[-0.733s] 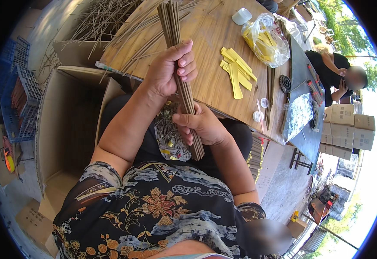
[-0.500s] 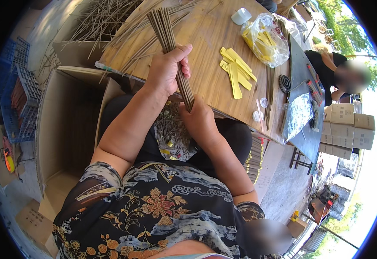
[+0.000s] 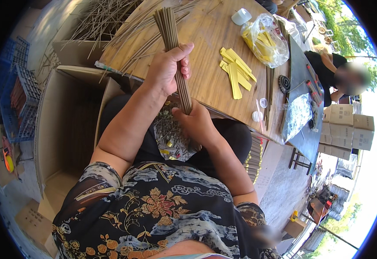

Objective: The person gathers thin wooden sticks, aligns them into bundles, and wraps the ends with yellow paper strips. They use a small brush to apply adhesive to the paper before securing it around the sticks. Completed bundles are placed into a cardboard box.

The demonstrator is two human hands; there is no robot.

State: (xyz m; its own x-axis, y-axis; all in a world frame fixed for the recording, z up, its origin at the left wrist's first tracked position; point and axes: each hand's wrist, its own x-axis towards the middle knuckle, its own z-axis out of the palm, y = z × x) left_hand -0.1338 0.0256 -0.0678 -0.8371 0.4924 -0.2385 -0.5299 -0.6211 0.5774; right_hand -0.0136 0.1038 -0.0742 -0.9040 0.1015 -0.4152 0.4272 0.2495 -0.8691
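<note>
A bundle of thin brown incense sticks [image 3: 167, 29] slants over the near edge of the table, its fanned top end pointing away from me. My left hand [image 3: 166, 71] is closed around its middle, the thumb lying across the sticks. Lower down, my right hand [image 3: 198, 124] wraps the bundle's near end, and its fingers are partly hidden. Below that end, in my lap, lies a clear bag [image 3: 169, 129] with broken stick pieces and yellow scraps. Flat yellow paper strips [image 3: 237, 73] lie in a loose pile on the wooden table [image 3: 201, 56], right of my left hand.
Loose sticks [image 3: 143, 49] spread over the table's left side. A plastic bag of yellow strips [image 3: 264, 41], a white cup [image 3: 241, 16] and a black coil [image 3: 285, 83] stand farther right. An open cardboard box [image 3: 46, 125] is at my left. A person [image 3: 324, 69] works at the far right.
The bundle's top end has swung slightly to the right, so it stands a little steeper. My right hand has shifted slightly left and nearer to me around the lower end.
</note>
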